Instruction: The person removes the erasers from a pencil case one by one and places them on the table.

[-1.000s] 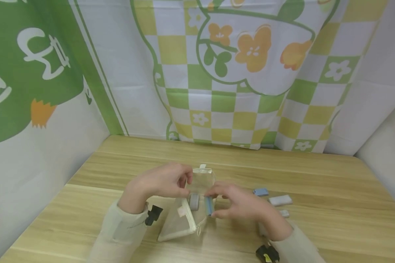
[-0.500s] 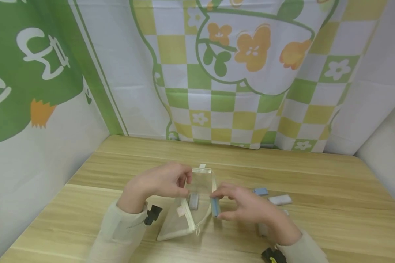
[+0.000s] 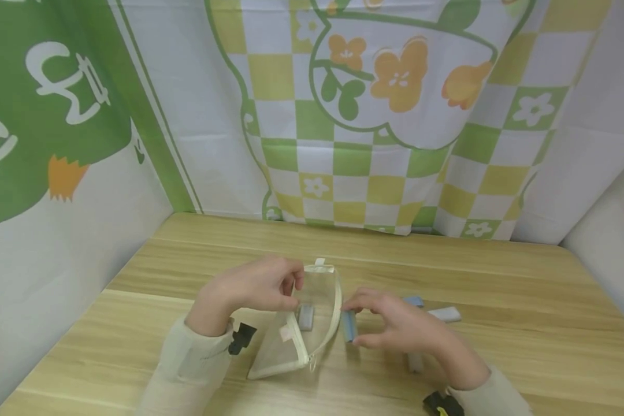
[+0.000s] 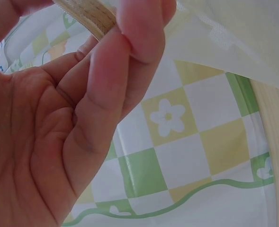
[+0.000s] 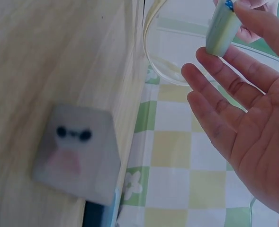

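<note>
A pale, see-through zip pouch [image 3: 278, 349] stands with its mouth open on the table. My left hand [image 3: 262, 283] pinches the pouch's left edge; the left wrist view has a strip of its zip [image 4: 94, 16] between the fingers. A small grey block [image 3: 305, 317] lies inside. Just right of the mouth, my right hand [image 3: 390, 320] holds a small blue bar-shaped block [image 3: 349, 325] between thumb and fingers. In the right wrist view this block [image 5: 222, 30] looks pale green with a blue dotted end, and the other fingers are spread.
Right of my right hand lie a blue block [image 3: 413, 301], a white block [image 3: 445, 314] and a grey block [image 3: 415, 363], partly hidden by the arm. One grey block [image 5: 77, 151] bears a printed figure. A patterned curtain [image 3: 343, 173] hangs behind the table.
My right hand has moved to the right with the blue block, from over the pouch's mouth to outside its right rim. My left hand has stayed on the pouch.
</note>
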`<act>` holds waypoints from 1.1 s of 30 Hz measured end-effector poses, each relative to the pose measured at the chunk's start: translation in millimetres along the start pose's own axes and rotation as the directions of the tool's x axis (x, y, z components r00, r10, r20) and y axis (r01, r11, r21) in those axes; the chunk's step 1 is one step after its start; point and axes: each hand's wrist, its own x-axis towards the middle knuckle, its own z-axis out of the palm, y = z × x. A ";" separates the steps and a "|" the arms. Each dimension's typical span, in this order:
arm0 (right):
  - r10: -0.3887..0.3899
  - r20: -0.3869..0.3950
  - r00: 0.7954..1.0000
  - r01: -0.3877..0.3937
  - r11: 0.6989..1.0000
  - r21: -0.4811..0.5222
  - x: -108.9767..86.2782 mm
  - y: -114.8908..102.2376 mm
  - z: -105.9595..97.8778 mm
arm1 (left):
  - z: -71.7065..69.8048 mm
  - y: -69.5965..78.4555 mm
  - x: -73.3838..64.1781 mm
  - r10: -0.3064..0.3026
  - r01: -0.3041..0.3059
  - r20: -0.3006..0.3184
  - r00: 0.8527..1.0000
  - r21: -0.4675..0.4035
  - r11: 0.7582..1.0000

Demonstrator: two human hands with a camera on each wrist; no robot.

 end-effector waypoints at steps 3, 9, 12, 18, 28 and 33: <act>0.010 -0.003 1.000 -0.011 1.000 -0.027 -3.4 0.3 -0.4 | 0.0 0.0 -0.5 -0.001 0.001 0.001 1.000 -0.002 1.000; -0.015 -0.027 1.000 0.014 1.000 -0.028 -10.0 3.5 -1.6 | 0.0 1.4 0.2 -0.017 0.017 0.003 1.000 0.007 1.000; -0.037 -0.040 0.999 0.037 0.999 -0.021 -12.4 4.1 -2.9 | 0.3 2.2 0.3 -0.028 0.028 0.005 1.000 0.008 1.000; -0.040 -0.053 0.998 0.040 0.999 -0.001 -16.0 2.7 -6.5 | 0.5 2.0 0.2 -0.030 0.030 0.007 1.000 0.001 1.000; -0.027 -0.065 0.998 0.027 1.000 -0.001 -23.3 2.8 -10.4 | -0.2 1.2 -0.8 -0.029 0.029 0.007 1.000 0.008 1.000; 0.005 -0.078 0.997 -0.007 1.000 -0.024 -29.6 4.5 -12.8 | 0.1 1.7 -0.8 -0.029 0.029 0.003 1.000 0.014 0.999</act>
